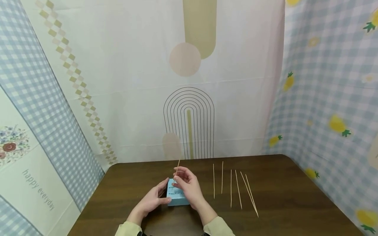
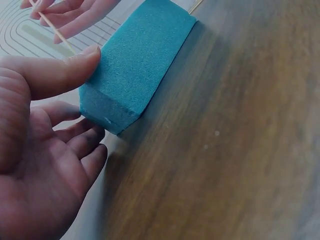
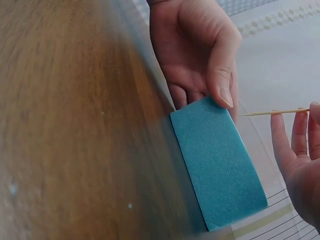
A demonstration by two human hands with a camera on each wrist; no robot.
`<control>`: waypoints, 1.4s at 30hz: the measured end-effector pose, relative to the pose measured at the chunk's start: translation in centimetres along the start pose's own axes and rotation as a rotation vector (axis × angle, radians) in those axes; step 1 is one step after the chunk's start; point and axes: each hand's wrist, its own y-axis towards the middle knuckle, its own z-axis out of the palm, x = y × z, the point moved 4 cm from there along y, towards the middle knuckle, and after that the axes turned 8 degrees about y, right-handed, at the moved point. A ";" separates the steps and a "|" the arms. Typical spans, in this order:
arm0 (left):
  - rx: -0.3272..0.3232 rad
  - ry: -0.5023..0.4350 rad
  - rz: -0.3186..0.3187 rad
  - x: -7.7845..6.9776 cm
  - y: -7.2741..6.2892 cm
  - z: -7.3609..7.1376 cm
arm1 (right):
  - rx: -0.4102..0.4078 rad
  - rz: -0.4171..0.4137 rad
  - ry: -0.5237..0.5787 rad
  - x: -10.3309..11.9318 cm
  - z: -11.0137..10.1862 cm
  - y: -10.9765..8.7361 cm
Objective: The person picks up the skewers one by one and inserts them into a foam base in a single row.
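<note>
A light blue block (image 1: 177,201), foam-like in texture, lies on the table with rows of small dark marks across its top. My left hand (image 1: 154,197) holds it by the left side, thumb at the near corner and fingers along the side. In the left wrist view that thumb (image 2: 75,75) presses the block's edge. Over the block, my right hand (image 1: 189,186) pinches a thin wooden skewer (image 1: 178,166) between thumb and fingers. The right wrist view shows the skewer's pointed tip (image 3: 246,115) just off the block's top face (image 3: 215,160).
Several loose skewers (image 1: 231,188) lie roughly lengthwise on the dark wooden table (image 1: 280,196), right of my hands; two at the far right (image 1: 251,195) converge at their near ends. A patterned cloth (image 1: 141,114) hangs behind the table, with checked cloths at both sides.
</note>
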 end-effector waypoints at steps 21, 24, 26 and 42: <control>-0.012 0.000 -0.002 0.0 0.4 -0.1 | 0.078 -0.007 -0.153 -0.3 1.1 -0.3; -0.014 -0.007 -0.006 0.2 0.5 -0.1 | 0.074 0.001 -0.177 -0.4 1.1 -0.3; -0.016 -0.008 -0.004 0.3 0.5 -0.2 | 0.067 0.006 -0.197 -0.5 1.2 -0.3; -0.023 -0.017 -0.005 0.6 0.3 -0.3 | 0.063 -0.008 -0.379 -1.2 1.4 -0.2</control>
